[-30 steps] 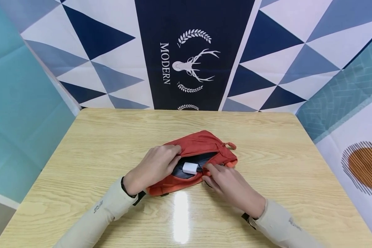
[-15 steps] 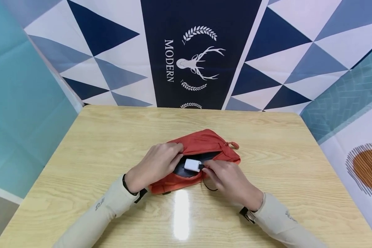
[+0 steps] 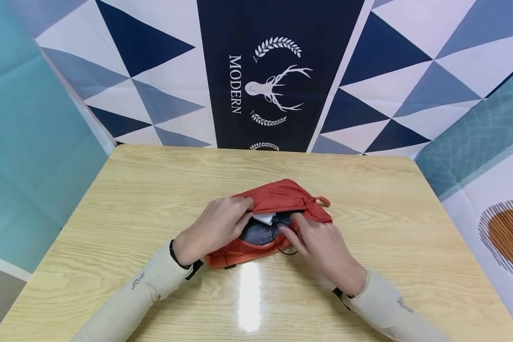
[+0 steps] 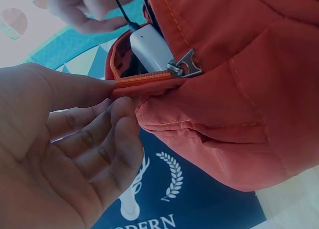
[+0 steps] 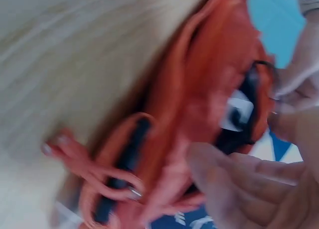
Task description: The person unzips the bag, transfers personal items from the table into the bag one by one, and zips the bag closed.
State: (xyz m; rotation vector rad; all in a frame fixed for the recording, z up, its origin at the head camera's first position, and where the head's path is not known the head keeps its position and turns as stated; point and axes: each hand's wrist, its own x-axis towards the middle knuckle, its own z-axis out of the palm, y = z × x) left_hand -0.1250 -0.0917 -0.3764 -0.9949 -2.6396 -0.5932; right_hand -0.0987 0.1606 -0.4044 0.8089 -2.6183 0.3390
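Note:
A red zip bag (image 3: 278, 197) lies on the wooden table with its mouth parted, showing a dark lining. My left hand (image 3: 215, 228) pinches the zip edge of the opening between thumb and fingers; the metal zip slider (image 4: 184, 67) sits close by. Inside the bag lies a white charger (image 4: 151, 48), partly hidden by the far flap. A thin black cable (image 3: 277, 243) runs from it and loops over the near edge. My right hand (image 3: 322, 247) is at the right end of the mouth, fingers loosely bent beside the cable, apart from the charger.
The wooden table (image 3: 154, 185) stretches around the bag on all sides. A red pull cord (image 3: 322, 201) sticks out at the bag's right end. Behind the table hangs a patterned cloth (image 3: 265, 118).
The white charger has moved deeper under the far flap. My right hand has let go of the cable's plug end and drawn slightly right. My left hand keeps its hold on the edge.

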